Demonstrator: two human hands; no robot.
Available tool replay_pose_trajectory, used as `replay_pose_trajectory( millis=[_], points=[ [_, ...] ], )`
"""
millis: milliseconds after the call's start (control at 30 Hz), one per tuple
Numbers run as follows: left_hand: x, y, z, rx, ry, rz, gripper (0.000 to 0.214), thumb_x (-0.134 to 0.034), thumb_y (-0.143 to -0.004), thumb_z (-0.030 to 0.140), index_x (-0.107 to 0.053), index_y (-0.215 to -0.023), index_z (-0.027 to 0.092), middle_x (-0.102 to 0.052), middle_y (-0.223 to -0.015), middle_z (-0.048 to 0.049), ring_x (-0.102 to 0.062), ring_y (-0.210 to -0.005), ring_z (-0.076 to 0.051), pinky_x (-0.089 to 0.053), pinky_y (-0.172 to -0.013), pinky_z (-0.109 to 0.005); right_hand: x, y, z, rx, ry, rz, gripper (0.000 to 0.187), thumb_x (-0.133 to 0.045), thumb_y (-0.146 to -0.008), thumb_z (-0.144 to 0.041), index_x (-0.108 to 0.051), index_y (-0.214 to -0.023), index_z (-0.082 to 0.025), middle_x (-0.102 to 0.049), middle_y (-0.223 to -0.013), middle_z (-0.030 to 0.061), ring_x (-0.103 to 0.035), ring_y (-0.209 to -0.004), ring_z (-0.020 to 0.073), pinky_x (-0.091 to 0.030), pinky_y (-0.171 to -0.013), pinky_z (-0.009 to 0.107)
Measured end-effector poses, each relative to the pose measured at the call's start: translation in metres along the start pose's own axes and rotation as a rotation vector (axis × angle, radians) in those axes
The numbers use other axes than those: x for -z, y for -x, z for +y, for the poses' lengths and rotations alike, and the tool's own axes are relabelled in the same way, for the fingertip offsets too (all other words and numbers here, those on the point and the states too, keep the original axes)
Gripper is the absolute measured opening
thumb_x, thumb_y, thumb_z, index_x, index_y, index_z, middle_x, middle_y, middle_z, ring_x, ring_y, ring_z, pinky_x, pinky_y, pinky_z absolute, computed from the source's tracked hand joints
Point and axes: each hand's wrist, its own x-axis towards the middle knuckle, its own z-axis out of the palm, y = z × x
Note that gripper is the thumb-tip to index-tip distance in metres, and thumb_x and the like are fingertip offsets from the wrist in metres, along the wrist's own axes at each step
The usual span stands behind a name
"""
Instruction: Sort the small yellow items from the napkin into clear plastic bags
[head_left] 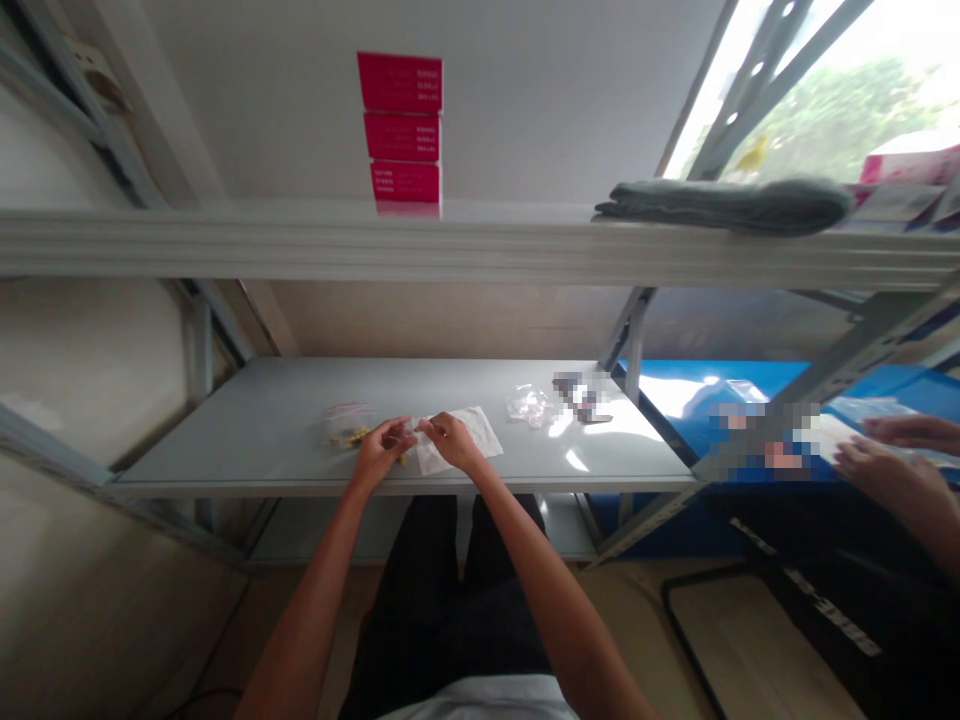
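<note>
Steel shelving (225, 450) in pale grey was viewed from above, with an upper shelf (300, 240) running across the view over the lower one. Three red cartons (401, 130) were stacked one on another on the upper shelf, near its middle.

On the lower shelf, a small clear plastic bag (347, 422) was laid towards the left, and yellow pieces (358, 436) were seen at it, though it could not be told whether they were inside. The left hand (382, 452) was held just beside them, its fingers curled and drawn together; whether anything was pinched could not be told. The right hand (450, 442) was held over a white sheet (469, 442), which was lying on the shelf, and its fingertips were brought close to those of the left hand. Whether the sheet's edge was gripped could not be made out.

Further right, a crumpled clear bag (531, 406) was left beside a pixelated object (581, 395), too blurred to identify. A folded grey cloth (720, 205) was laid on the upper shelf. Past the shelving, a blue surface (712, 385) was visible, and a co-worker's hands (881, 465) were seen at the far right.
</note>
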Motion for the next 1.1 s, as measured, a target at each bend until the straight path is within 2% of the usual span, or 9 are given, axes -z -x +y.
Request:
replay_pose_trajectory(
  millis=[133, 333, 467, 533, 600, 667, 767, 833, 1100],
  points=[
    [-0.001, 0.001, 0.003, -0.006, 0.027, 0.041, 0.059, -0.074, -0.078, 0.059, -0.072, -0.119, 0.016, -0.072, -0.097, -0.0084, -0.067, -0.084, -0.02, -0.053, -0.068, -0.027, 0.0, 0.002, 0.002, -0.037, -0.116, -0.028, 0.017, -0.063, -0.091, -0.027, -0.076, -0.081, -0.022, -0.075, -0.078, 0.0009, -0.064, -0.064, 0.0128, -0.047, -0.067, 0.022],
    [0.0, -0.001, -0.005, 0.024, 0.094, -0.01, 0.054, -0.079, -0.075, 0.055, -0.074, -0.111, 0.015, -0.072, -0.079, -0.0048, -0.064, -0.068, -0.017, -0.051, -0.063, -0.027, 0.01, 0.003, 0.008, -0.131, -0.372, 0.158, 0.017, -0.062, -0.085, -0.034, -0.072, -0.081, -0.021, -0.073, -0.077, 0.0014, -0.064, -0.066, 0.0137, -0.048, -0.059, 0.021],
    [-0.001, -0.001, -0.005, 0.019, 0.082, -0.078, 0.043, -0.079, -0.075, 0.053, -0.077, -0.095, 0.014, -0.069, -0.07, -0.0029, -0.058, -0.061, -0.014, -0.047, -0.062, -0.026, 0.012, 0.011, 0.013, -0.18, -0.623, 0.202, 0.025, -0.069, -0.081, -0.043, -0.07, -0.08, -0.018, -0.067, -0.069, 0.0009, -0.054, -0.055, 0.0112, -0.041, -0.048, 0.021],
    [-0.002, -0.001, 0.0, 0.007, 0.075, -0.115, 0.042, -0.076, -0.078, 0.054, -0.077, -0.095, 0.015, -0.069, -0.072, -0.0034, -0.058, -0.063, -0.014, -0.046, -0.062, -0.025, 0.011, 0.016, 0.016, -0.196, -0.693, 0.22, 0.029, -0.07, -0.08, -0.047, -0.069, -0.082, -0.018, -0.064, -0.065, -0.0004, -0.047, -0.049, 0.0093, -0.038, -0.046, 0.021],
    [-0.006, -0.003, 0.007, -0.001, 0.082, -0.122, 0.044, -0.073, -0.08, 0.055, -0.077, -0.099, 0.016, -0.072, -0.08, -0.0052, -0.061, -0.069, -0.016, -0.047, -0.065, -0.026, 0.011, 0.02, 0.018, -0.191, -0.682, 0.206, 0.033, -0.069, -0.081, -0.05, -0.07, -0.084, -0.018, -0.066, -0.069, 0.0008, -0.049, -0.051, 0.0098, -0.038, -0.047, 0.021],
    [-0.011, -0.005, 0.012, -0.008, 0.093, -0.076, 0.045, -0.073, -0.079, 0.057, -0.077, -0.097, 0.016, -0.073, -0.084, -0.0059, -0.063, -0.073, -0.017, -0.048, -0.067, -0.026, 0.012, 0.023, 0.018, -0.166, -0.626, 0.165, 0.035, -0.068, -0.081, -0.052, -0.072, -0.086, -0.018, -0.07, -0.078, 0.0039, -0.057, -0.061, 0.0129, -0.042, -0.053, 0.022],
    [-0.021, -0.006, 0.014, 0.0, 0.116, 0.012, 0.044, -0.077, -0.073, 0.059, -0.075, -0.084, 0.016, -0.071, -0.076, -0.0039, -0.06, -0.068, -0.016, -0.047, -0.066, -0.026, 0.014, 0.024, 0.015, -0.113, -0.564, 0.103, 0.036, -0.067, -0.083, -0.053, -0.076, -0.089, -0.018, -0.075, -0.088, 0.0066, -0.066, -0.078, 0.019, -0.05, -0.066, 0.026],
    [-0.026, -0.004, 0.014, 0.012, 0.146, 0.028, 0.045, -0.078, -0.071, 0.059, -0.074, -0.084, 0.016, -0.069, -0.075, -0.0028, -0.059, -0.068, -0.016, -0.047, -0.066, -0.026, 0.013, 0.025, 0.012, -0.092, -0.553, 0.081, 0.035, -0.066, -0.083, -0.053, -0.078, -0.088, -0.02, -0.076, -0.089, 0.0067, -0.067, -0.083, 0.0208, -0.052, -0.072, 0.028],
    [-0.03, -0.002, 0.019, 0.007, 0.194, 0.037, 0.042, -0.079, -0.072, 0.056, -0.075, -0.086, 0.017, -0.07, -0.074, -0.0031, -0.06, -0.069, -0.015, -0.048, -0.068, -0.027, 0.009, 0.03, 0.014, -0.121, -0.594, 0.09, 0.031, -0.069, -0.081, -0.047, -0.08, -0.086, -0.019, -0.074, -0.087, 0.006, -0.063, -0.075, 0.0182, -0.044, -0.058, 0.024]
  ],
)
